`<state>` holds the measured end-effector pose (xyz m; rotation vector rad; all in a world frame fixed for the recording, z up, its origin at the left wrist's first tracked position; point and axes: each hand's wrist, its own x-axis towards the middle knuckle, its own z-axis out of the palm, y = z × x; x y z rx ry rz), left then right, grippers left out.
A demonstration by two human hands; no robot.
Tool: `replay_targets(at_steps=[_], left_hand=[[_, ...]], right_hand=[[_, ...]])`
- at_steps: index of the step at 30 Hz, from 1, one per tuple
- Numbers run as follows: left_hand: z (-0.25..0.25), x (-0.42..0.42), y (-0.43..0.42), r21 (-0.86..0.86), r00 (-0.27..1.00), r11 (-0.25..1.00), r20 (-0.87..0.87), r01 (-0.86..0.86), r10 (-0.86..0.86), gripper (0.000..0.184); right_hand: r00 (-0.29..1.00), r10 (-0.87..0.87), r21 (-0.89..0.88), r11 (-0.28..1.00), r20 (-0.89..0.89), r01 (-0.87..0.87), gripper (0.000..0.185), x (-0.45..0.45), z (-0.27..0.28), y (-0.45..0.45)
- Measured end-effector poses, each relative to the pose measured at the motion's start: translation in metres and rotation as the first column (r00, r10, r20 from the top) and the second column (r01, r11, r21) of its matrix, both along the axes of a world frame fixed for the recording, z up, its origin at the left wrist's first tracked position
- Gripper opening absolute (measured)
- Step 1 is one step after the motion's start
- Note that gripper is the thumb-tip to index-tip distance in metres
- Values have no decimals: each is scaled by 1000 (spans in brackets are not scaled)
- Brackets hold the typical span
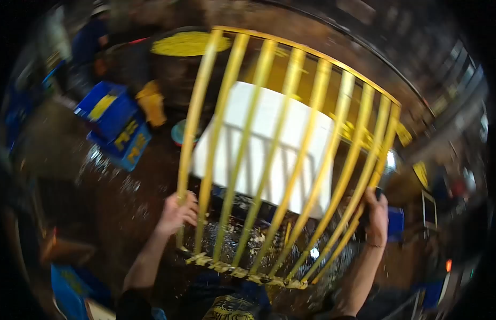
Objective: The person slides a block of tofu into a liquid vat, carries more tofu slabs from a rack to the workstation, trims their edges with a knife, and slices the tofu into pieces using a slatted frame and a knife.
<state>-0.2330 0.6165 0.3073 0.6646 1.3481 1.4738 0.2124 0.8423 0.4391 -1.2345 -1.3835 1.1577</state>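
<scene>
A yellow slatted rack [314,109] is held up in front of me, tilted, with its far rail higher in view. My left hand [177,214] has its fingers curled round the left outer slat, near the lower end. On the right outer slat, my right hand [377,216] grips the side with a thumb on top. Ragged yellowish strips hang along the rack's near edge. Through the slats shows a white sheet or slab [268,114], crossed by the rack's shadow. It lies below and beyond the rack; whether they touch I cannot tell.
Stacked blue crates [112,114] stand at the left on a wet floor. Behind them a person [90,45] in dark clothes is near a round vessel with yellow contents [189,44]. Another blue container [72,288] is at lower left. A blue crate [395,223] sits beyond my right hand.
</scene>
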Motion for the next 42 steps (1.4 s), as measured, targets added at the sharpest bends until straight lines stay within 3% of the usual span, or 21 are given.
replay_targets(at_steps=[3, 4, 6, 7, 9, 10, 11, 13, 14, 15, 16, 17, 19, 25, 27, 31, 34, 40, 42], left_hand=[[33, -6, 46, -91, 998, 995, -44, 28, -32, 27], [41, -6, 64, -81, 997, 995, -35, 63, -66, 26], [46, -10, 64, -18, 992, 993, -41, 115, -116, 23], [52, -6, 88, -42, 989, 990, -57, 134, -137, 22], [43, -14, 120, -22, 984, 987, -79, 159, -160, 19], [32, -17, 134, -18, 984, 988, -90, 152, -153, 18], [24, -17, 144, -11, 985, 990, -102, 142, -142, 17], [12, -17, 155, -6, 983, 993, -142, 118, -118, 15], [-1, -23, 164, 5, 935, 995, -342, 99, -91, 17], [-6, -24, 173, 18, 849, 997, -525, 81, -59, 19], [8, -10, 174, -3, 665, 1000, -747, -29, 17, 24], [5, -7, 179, -9, 660, 1000, -751, -26, 10, 24], [-7, -13, 181, 120, 188, 992, -974, -41, 125, 28], [-16, -13, 187, 97, 171, 994, -980, -51, 105, 28], [-15, -9, 189, 102, 225, 993, -968, -64, 114, 28], [-19, -12, 197, 103, 171, 992, -979, -67, 113, 29], [-15, -7, 200, 94, 195, 993, -975, -74, 106, 29], [-19, -11, 204, 88, 153, 992, -983, -89, 101, 29], [-16, -10, 204, 66, 214, 994, -973, -84, 83, 29]], right_hand=[[920, 33, -36, 999, 390, -21, 23, 30, -18, -45], [942, 51, -147, 989, 331, -2, 22, 23, -14, -66], [982, 49, -194, 981, 182, -13, 26, 21, -42, -132], [995, 51, -204, 978, 86, -33, 30, 33, -76, -123], [992, -87, -93, 991, 91, 96, 41, 17, -94, -107], [982, -159, -166, 971, 101, 174, 47, 15, -97, -97], [963, -225, 22, 974, 148, 224, 43, 23, -133, -78], [945, -269, 19, 963, 185, 270, 42, 17, -138, -65], [897, -330, 115, 944, 294, 310, 42, 16, -137, -57], [895, -331, 61, 943, 299, 328, 43, 19, -144, -48], [901, -325, 51, 944, 288, 325, 41, 19, -145, -42], [906, -319, 39, 946, 278, 321, 39, 17, -145, -37], [897, -318, 52, 947, 307, 318, 28, 16, -147, -30], [900, -296, 56, 954, 320, 294, 24, 11, -155, -15], [903, -309, 59, 950, 300, 305, 25, 10, -155, -13], [916, -340, 78, 941, 215, 331, 30, 4, -153, -8], [911, -301, 20, 951, 283, 308, 33, 9, -155, -3], [918, -319, 27, 946, 237, 322, 33, 9, -167, 3], [922, -308, -6, 948, 233, 318, 34, 11, -167, 0]])
